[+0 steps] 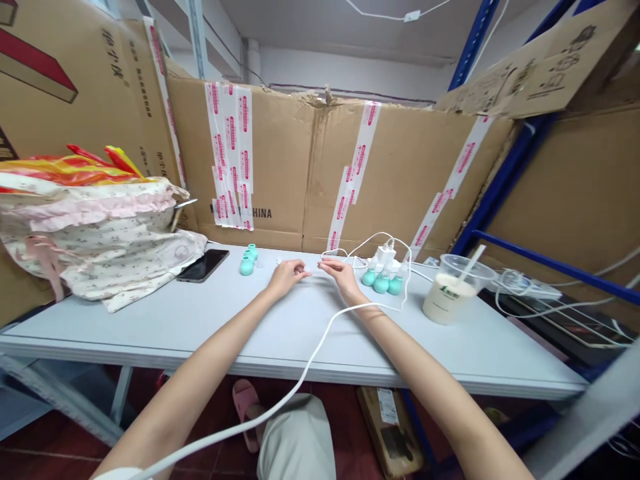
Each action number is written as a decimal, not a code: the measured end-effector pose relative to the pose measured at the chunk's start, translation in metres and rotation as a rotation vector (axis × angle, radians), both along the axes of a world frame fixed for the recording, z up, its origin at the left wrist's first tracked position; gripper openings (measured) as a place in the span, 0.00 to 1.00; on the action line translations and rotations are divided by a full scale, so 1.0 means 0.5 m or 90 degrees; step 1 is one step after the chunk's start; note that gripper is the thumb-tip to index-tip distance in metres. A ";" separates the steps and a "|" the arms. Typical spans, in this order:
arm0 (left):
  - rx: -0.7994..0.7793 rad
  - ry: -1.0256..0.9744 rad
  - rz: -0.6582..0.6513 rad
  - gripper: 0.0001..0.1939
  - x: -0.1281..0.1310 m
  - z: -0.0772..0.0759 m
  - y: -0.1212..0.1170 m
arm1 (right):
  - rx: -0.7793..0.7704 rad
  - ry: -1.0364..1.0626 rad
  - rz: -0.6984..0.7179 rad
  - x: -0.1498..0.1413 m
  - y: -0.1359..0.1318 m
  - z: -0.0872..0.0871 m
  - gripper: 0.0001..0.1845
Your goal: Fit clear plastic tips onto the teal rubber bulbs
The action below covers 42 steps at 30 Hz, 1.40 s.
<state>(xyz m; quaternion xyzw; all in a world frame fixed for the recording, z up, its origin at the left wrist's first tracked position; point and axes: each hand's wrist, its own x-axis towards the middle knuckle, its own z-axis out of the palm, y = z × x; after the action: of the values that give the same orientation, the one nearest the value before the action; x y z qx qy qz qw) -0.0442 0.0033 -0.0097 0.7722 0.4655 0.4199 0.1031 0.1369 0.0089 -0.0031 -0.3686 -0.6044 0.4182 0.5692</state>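
Over the middle of the grey table [195, 320], my left hand [287, 277] has its fingers curled in with the tips together. My right hand [341, 275] faces it a short gap away, thumb and fingers closed in a pinch. Anything between the fingertips is too small or too clear to make out. Left of my left hand stand several small teal bulb-shaped pieces [247, 266], with a clear part beside them. On the right, near my right hand, three teal bulbs [381, 284] with clear tops sit in a group.
A white cable [320, 350] crosses the table and my right forearm. Behind the right bulbs is a white charger plug [386, 255]. A drink cup with a straw [445, 300] stands right; a phone [203, 265] and a floral cloth bag [110, 233] lie left. Cardboard [285, 167] walls the back.
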 end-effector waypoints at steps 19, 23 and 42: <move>0.192 0.103 0.034 0.10 0.088 -0.002 0.003 | -0.075 0.035 0.021 0.040 0.006 -0.012 0.18; 0.321 0.224 0.050 0.10 0.084 0.005 -0.004 | -0.218 0.077 0.148 0.050 -0.013 -0.003 0.22; 0.445 0.394 0.021 0.14 0.087 0.026 -0.044 | -0.301 0.180 0.375 0.071 -0.020 0.004 0.07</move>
<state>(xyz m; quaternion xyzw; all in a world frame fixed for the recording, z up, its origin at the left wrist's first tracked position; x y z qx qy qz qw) -0.0008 -0.0185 0.0035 0.8421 0.3172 0.3031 -0.3137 0.1723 -0.0012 -0.0013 -0.2391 -0.4868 0.7376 0.4023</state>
